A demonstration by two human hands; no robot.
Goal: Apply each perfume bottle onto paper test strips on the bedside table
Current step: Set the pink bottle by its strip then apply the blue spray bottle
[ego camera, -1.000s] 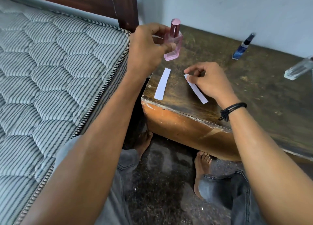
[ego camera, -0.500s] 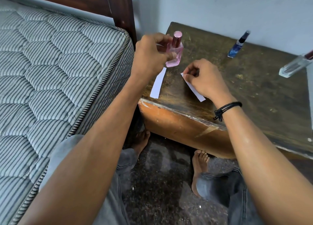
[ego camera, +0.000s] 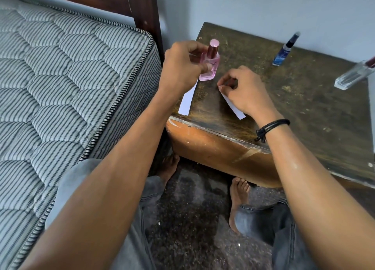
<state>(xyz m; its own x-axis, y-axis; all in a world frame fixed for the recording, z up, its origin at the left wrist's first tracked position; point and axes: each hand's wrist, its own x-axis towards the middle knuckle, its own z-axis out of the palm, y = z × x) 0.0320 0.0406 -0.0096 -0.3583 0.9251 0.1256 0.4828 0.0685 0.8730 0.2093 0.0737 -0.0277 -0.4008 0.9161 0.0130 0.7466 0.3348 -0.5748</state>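
The left hand (ego camera: 182, 68) grips the pink bottle (ego camera: 209, 64) upright, fingers wrapped round its far side and the thumb across its front. This leaves the rose-coloured top exposed, which looks like a cap rather than a bare nozzle, though that is hard to tell. Whether the base touches the surface (ego camera: 304, 111) or hangs just above it cannot be told.

The right hand (ego camera: 243, 95), with a black wristband (ego camera: 272, 125), has curled fingers closed on the far end of the right strip (ego camera: 233, 107). The strip's near end lies flat toward the front edge. Holding it this way probably steadies the light paper, or readies it to be lifted toward the bottle.

The hands are apart, with the bottle between them, just left of the right hand's fingertips and beyond the strip's held end. The left strip (ego camera: 187, 101) lies untouched near the corner, partly hidden under the left wrist, its near end at the edge beside the mattress (ego camera: 71, 77).

The blue bottle (ego camera: 284, 50) stands near the wall. The clear bottle (ego camera: 353, 74) lies at the right border, well apart from both hands, likely waiting its turn.

The step in hand looks like bringing the pink bottle and the right strip together.
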